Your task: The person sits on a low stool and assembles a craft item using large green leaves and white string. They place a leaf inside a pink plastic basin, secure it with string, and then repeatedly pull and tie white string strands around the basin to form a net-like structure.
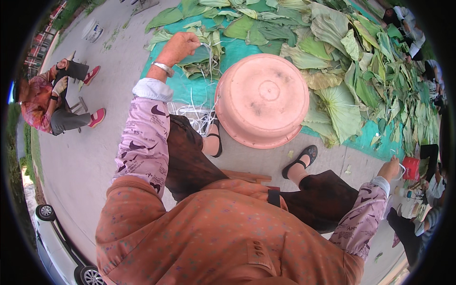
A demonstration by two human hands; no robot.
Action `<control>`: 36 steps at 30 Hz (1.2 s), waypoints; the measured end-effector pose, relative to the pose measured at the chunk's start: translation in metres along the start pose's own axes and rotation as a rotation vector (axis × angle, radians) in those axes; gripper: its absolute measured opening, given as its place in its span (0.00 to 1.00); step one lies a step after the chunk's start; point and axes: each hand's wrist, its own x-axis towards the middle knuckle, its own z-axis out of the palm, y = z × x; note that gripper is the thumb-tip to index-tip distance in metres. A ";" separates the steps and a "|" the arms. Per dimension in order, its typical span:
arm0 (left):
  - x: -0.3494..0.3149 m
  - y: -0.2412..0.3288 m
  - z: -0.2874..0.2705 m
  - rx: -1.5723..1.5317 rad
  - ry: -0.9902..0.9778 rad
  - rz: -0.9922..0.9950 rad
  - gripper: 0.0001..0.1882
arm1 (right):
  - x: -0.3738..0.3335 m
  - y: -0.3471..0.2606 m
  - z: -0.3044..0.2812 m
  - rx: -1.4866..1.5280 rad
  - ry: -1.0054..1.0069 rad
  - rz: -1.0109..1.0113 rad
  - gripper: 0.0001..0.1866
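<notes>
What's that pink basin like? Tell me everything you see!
The round pink basin looks like plastic and sits upside down, bottom facing up, with faint rings and dark smudges. Its rim flares out underneath. It lies partly over the green sheet, partly over grey pavement, with green leaves close on its right. The left hand and right hand are off it.

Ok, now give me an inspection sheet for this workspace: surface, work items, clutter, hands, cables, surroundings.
Surface: green sheet on grey pavement, largely covered by leaves.
Work items: pink basin, bottom up; leaves spread beyond and right; loose white strands left of the basin.
Clutter: white bucket upper left; red container far right.
Hands: left hand raised, pinching a white strand; right hand out sideways, apparently holding another.
Cables: nothing seen.
Surroundings: seated person at left, white car lower left, other people along the right edge.
</notes>
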 end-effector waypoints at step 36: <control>0.006 0.073 0.028 0.241 0.647 0.500 0.09 | -0.320 -0.394 0.205 0.776 -1.729 0.329 0.04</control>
